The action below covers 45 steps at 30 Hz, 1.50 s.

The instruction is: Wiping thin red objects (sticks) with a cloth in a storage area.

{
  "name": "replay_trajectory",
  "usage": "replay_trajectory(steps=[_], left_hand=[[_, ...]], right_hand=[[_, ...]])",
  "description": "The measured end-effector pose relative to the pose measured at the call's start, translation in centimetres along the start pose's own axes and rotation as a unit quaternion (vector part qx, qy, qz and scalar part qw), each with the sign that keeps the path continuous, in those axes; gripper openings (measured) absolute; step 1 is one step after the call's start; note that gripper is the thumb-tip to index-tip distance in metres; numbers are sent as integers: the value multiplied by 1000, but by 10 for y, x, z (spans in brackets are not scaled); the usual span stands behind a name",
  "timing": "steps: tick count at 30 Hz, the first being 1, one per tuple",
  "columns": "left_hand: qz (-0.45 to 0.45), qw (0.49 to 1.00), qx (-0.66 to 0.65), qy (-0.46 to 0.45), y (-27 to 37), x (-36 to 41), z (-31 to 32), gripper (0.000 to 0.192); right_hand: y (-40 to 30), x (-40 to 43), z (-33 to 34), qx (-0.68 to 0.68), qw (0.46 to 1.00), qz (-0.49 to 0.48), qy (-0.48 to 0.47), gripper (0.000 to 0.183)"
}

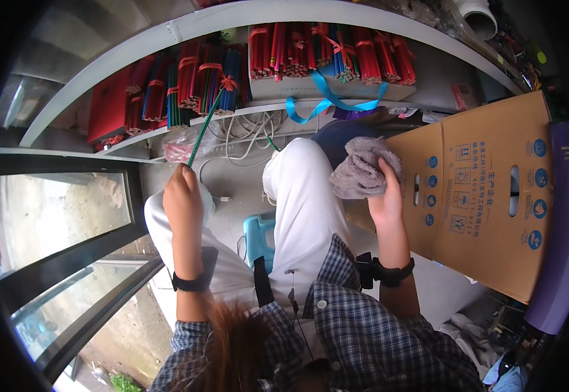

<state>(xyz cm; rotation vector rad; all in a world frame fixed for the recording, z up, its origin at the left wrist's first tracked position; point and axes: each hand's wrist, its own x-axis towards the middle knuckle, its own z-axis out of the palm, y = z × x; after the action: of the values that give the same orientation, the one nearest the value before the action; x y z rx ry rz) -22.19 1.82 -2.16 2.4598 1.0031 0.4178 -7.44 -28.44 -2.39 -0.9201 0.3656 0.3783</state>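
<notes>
My left hand point(183, 193) grips the lower end of a thin green stick point(203, 131), perhaps a pencil, which slants up and right towards the shelf. Its upper end lies in front of a bundle of blue sticks point(230, 73) tied with red ribbon. A crumpled grey-mauve cloth point(365, 169) is in my right hand point(387, 196), with the thumb against its right side. More tied bundles, mostly red point(188, 73), stand on the shelf. Several red bundles point(370, 59) are in a grey box point(284, 90) further right.
A large cardboard carton point(480, 196) stands at the right beside a purple box point(564, 196). Blue ribbon point(336, 98) hangs over the shelf edge. Pale cables point(245, 142) lie below the shelf, near a plastic bag point(191, 144). A light-blue stool point(259, 237) is between my legs. Windows are at left.
</notes>
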Motion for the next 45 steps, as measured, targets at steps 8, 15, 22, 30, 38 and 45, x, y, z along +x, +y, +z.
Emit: replay_trajectory(steps=[8, 15, 22, 30, 38, 45], left_hand=[[77, 978, -152, -123, 64, -35, 22, 28], [257, 931, -157, -206, 77, -52, 48, 13], [284, 919, -174, -212, 94, -46, 41, 20], [294, 897, -206, -257, 95, -53, 49, 22], [300, 906, -142, -261, 81, -56, 69, 22], [288, 905, -149, -277, 89, -59, 75, 23]], right_hand=[[45, -15, 55, 40, 979, 130, -153, 33], [63, -22, 71, -56, 991, 72, -93, 30], [41, -14, 67, -38, 995, 45, -85, 21], [-15, 39, 27, -22, 997, -67, -30, 25], [-16, -9, 81, -314, 892, -314, -89, 41], [127, -75, 185, -433, 423, -629, -488, 17]])
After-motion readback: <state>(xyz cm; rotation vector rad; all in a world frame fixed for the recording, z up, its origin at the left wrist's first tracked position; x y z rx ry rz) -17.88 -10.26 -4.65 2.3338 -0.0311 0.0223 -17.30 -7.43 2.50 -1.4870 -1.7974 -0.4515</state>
